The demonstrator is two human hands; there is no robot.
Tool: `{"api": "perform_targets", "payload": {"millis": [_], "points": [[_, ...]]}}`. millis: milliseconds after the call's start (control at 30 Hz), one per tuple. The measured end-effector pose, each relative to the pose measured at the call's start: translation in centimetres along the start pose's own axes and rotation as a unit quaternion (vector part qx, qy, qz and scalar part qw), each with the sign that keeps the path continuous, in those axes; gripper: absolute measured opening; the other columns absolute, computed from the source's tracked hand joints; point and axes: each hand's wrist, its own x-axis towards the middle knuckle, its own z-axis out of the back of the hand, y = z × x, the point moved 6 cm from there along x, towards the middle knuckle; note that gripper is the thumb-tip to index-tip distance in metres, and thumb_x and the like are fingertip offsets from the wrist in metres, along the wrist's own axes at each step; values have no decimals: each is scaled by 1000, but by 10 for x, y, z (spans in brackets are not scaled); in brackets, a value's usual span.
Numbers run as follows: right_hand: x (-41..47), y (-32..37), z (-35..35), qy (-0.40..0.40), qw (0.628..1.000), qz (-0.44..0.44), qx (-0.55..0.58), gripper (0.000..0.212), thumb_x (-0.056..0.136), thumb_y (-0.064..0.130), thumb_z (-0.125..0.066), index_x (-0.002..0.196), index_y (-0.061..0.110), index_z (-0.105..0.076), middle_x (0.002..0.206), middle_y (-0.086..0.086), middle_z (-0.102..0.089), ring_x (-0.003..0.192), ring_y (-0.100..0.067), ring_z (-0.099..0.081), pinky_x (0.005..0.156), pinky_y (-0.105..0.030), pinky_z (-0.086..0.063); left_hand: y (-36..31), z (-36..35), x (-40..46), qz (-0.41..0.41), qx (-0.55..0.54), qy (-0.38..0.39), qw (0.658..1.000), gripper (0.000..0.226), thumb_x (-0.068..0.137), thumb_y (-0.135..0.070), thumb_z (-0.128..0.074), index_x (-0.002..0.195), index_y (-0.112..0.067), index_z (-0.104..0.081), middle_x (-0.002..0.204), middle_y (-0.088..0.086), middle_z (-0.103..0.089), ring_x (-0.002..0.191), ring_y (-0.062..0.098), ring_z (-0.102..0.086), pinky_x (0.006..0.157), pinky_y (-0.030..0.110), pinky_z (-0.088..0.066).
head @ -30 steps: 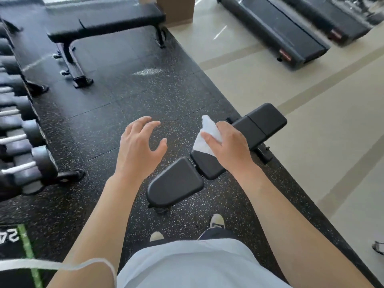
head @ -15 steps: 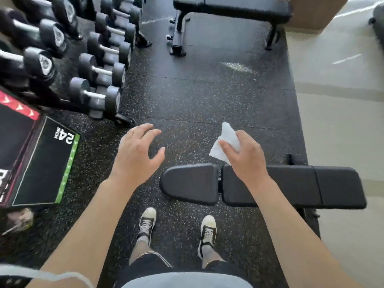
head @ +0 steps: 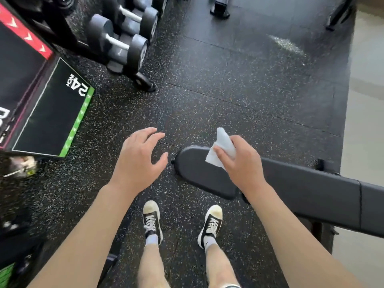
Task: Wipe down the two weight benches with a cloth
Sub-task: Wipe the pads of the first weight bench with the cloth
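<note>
– Speckled black rubber flooring (head: 239, 90) fills most of the view, with pale tiles (head: 367, 100) down the right edge. What can be read?

– Only "24", printed upside down on the green-edged plyo box (head: 49, 121) at the left. A second box with a red chevron stripe (head: 27, 36) lies above it; its white lettering is cut off by the frame.

– How many dumbbells?

– Two clear ones on the rack (head: 120, 44) at upper left, and parts of others behind that I cannot count.

– And the benches?

– One black padded bench (head: 311, 196) runs from the centre to the right edge. At the top only a black foot (head: 220, 9) and a leg (head: 338, 15) of other equipment show; I cannot tell if that is the second bench.

– The hands?

– The right hand (head: 243, 163) has its fingers curled round a crumpled white cloth (head: 222, 148), held over the rounded end of the bench; whether it touches the pad I cannot tell. The left hand (head: 139, 161), lower centre, is spread and relaxed, holding nothing, above the floor just left of the bench.

– Anything else?

– Two black-and-white sneakers (head: 152, 221) at the bottom.
</note>
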Motion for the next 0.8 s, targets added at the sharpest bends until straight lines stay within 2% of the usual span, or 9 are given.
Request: {"api": "perform_targets", "payload": {"millis": [67, 167, 233, 367, 433, 600, 700, 800], "points": [[5, -6, -36, -5, 1000, 0, -14, 31, 100, 48, -64, 99, 17, -60, 85, 5, -58, 76, -18, -55, 68, -35, -45, 30, -27, 2, 3, -9, -1, 1000, 52, 91, -31, -73, 138, -13, -62, 142, 7, -56, 133, 28, -50, 111, 53, -42], [12, -15, -91, -21, 999, 6, -39, 27, 97, 33, -74, 94, 8, -65, 82, -1, -59, 72, -19, -55, 65, -20, -32, 70, -75, -1, 6, -27, 8, 1000, 54, 91, -33, -72, 140, -14, -60, 142, 5, -56, 135, 25, -49, 113, 51, -41], [16, -25, -126, -20, 999, 2, -49, 27, 96, 33, -75, 92, 8, -66, 79, 0, -56, 70, -16, -51, 65, -16, -30, 92, -111, -5, 10, -40, 18, 999, 54, 92, -34, -71, 141, -16, -59, 143, 2, -55, 136, 23, -47, 115, 49, -39], [27, -54, -189, 9, 999, 6, -44, 30, 97, 46, -69, 109, 20, -62, 89, 10, -60, 78, -12, -56, 69, -27, -43, 127, -183, -14, 19, -61, 44, 997, 55, 92, -37, -70, 142, -18, -58, 144, -2, -54, 138, 20, -46, 116, 48, -37], [37, -69, -215, 16, 998, 24, -57, 31, 97, 50, -66, 115, 25, -60, 94, 13, -63, 82, -10, -57, 71, -28, -45, 140, -217, -16, 23, -69, 56, 996, 56, 92, -38, -70, 142, -17, -58, 143, -2, -54, 137, 20, -46, 116, 47, -37], [76, -96, -273, -14, 983, 107, -147, 30, 98, 47, -67, 100, 17, -62, 85, 4, -51, 73, -20, -51, 62, -32, -40, 161, -286, -12, 21, -93, 75, 993, 60, 89, -40, -71, 142, -16, -57, 142, -2, -55, 137, 19, -47, 115, 47, -38], [107, -110, -303, -40, 979, 119, -159, 29, 98, 42, -70, 96, 14, -64, 82, 1, -44, 68, -22, -45, 58, -34, -39, 173, -316, -3, 21, -96, 84, 992, 64, 89, -45, -71, 145, -17, -55, 144, -2, -53, 139, 19, -45, 116, 46, -36], [116, -120, -335, -39, 978, 118, -166, 30, 96, 37, -73, 91, 8, -65, 81, -5, -46, 68, -27, -46, 60, -43, -43, 183, -336, 5, 28, -102, 84, 991, 66, 88, -44, -73, 145, -18, -53, 144, -3, -53, 139, 18, -44, 117, 46, -35]]}}
